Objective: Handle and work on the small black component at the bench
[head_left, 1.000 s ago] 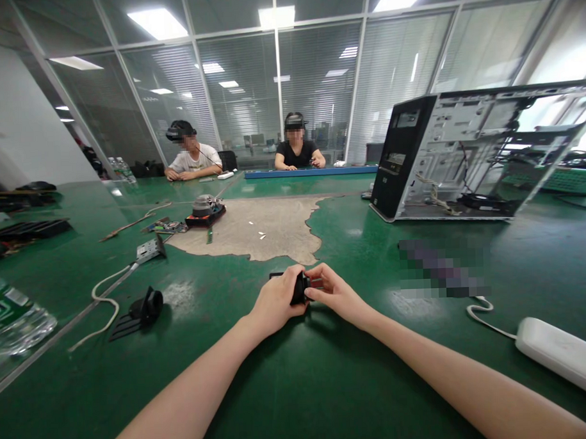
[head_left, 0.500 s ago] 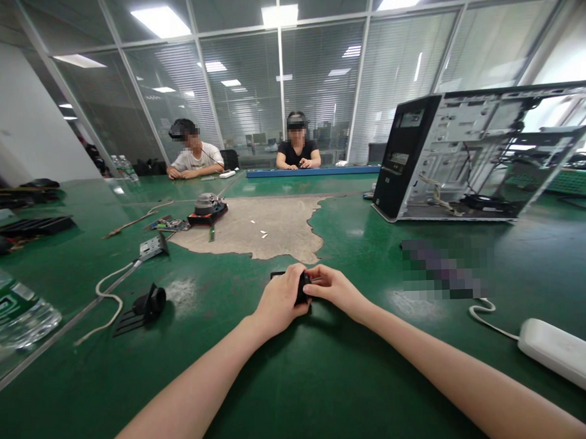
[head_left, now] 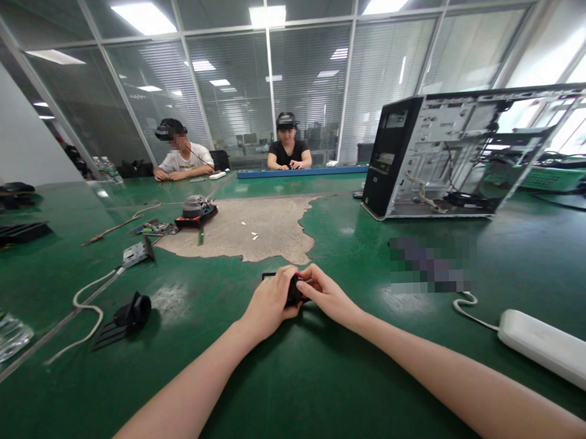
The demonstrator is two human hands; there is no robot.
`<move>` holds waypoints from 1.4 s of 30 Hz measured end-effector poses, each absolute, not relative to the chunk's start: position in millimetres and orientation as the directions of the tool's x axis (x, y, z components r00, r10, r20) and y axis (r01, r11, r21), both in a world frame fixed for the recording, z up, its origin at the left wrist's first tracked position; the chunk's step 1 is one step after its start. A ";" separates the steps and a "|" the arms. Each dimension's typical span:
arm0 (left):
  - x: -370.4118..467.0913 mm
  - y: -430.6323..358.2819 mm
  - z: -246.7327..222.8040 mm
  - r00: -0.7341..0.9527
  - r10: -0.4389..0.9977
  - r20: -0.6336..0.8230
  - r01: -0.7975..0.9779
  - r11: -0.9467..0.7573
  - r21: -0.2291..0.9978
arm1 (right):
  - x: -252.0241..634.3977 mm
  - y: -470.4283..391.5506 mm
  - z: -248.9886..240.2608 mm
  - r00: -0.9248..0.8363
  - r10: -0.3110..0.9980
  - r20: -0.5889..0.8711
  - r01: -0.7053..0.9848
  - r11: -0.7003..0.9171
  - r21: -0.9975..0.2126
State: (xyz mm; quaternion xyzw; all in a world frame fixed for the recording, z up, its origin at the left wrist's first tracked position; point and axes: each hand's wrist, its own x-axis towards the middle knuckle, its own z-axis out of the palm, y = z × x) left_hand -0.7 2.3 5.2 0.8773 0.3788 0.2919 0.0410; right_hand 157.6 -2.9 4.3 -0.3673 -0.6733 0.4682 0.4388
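In the head view my left hand (head_left: 269,301) is wrapped over a small black plastic part (head_left: 294,291) just above the green table. A dark frame edge of this part sticks out beyond the knuckles on the left. My right hand (head_left: 328,296) pinches the part's right side, thumb and forefinger against it. Most of the part is covered by my fingers, so its exact kind is not visible. To the left lies a black plastic piece (head_left: 128,318) with a round opening and long prongs.
An opened computer case (head_left: 401,164) stands at the right, near a white power strip (head_left: 550,342). A bare brown patch (head_left: 274,226) marks the table; a black and red component (head_left: 195,213) sits on its left edge. Two people sit across the table. A water bottle (head_left: 8,335) lies left.
The view has turned slightly right, so the scene sits further left. My right fingers have curled in closer against the black part; my left hand keeps its hold.
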 end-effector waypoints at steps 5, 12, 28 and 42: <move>0.4 1.5 5.4 0.532 0.696 0.481 0.644 -0.702 0.303 | 156.8 -0.1 2.2 -0.345 0.912 0.223 0.128 0.281 -0.951; 0.8 -0.2 8.3 0.532 0.715 0.453 0.665 -0.684 0.299 | 161.5 -9.2 10.8 -0.435 0.847 0.306 0.201 0.422 -0.884; 2.2 -1.2 10.7 0.512 0.734 0.447 0.674 -0.666 0.321 | 163.0 -2.6 6.9 -0.422 0.872 0.249 0.183 0.351 -0.919; 1.6 1.2 6.5 0.514 0.720 0.467 0.657 -0.680 0.325 | 159.2 -2.1 9.1 -0.371 0.902 0.222 0.143 0.291 -0.946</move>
